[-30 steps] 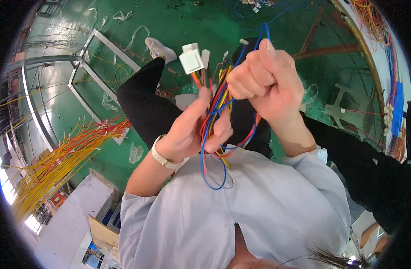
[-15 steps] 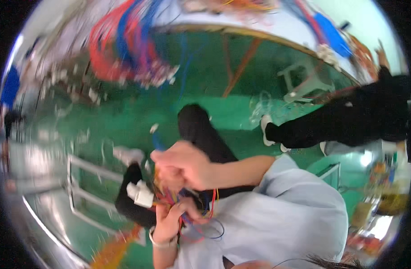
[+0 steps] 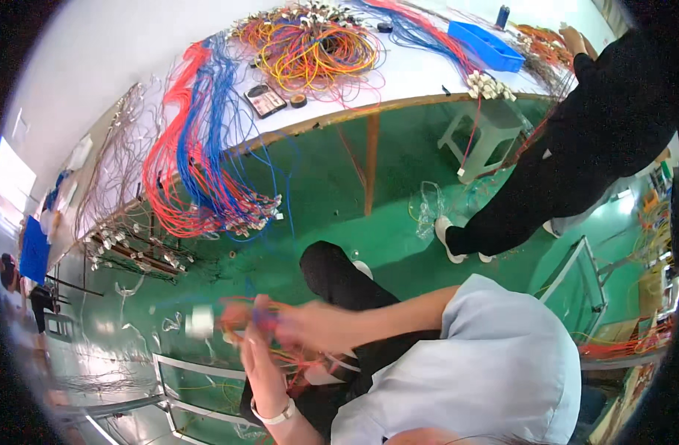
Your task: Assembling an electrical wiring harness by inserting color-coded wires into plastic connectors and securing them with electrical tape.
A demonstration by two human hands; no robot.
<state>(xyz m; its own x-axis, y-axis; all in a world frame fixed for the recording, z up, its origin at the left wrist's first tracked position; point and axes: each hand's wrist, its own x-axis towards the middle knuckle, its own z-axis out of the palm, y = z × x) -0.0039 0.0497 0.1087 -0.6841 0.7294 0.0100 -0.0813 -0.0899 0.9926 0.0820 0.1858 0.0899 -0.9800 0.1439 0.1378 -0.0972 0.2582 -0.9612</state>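
Observation:
A wire harness point(image 3: 234, 311) of red, orange and blue wires runs between my two hands above my lap. A white plastic connector point(image 3: 200, 322) sticks out at its left end, smeared by motion. My left hand point(image 3: 263, 374), with a pale band on its wrist, is closed on the harness from below, fingers pointing up. Coming in from the right, my right hand point(image 3: 313, 325) is blurred; its fingers look curled over the wires beside my left fingertips. Loose red wires point(image 3: 299, 363) hang under both hands, near my dark trouser legs.
A white table point(image 3: 280, 133) ahead carries red and blue wire bundles point(image 3: 199, 141), coiled yellow-orange wires point(image 3: 317, 55) and a blue bin point(image 3: 486, 46). A plastic stool point(image 3: 482, 137) stands beneath it. A person in black point(image 3: 547, 170) stands at right. Metal frames point(image 3: 199, 363) lie low left.
The view has lifted, showing more of the table. The white connector has swung up and left of my hands. My right hand has come down beside my left fingertips.

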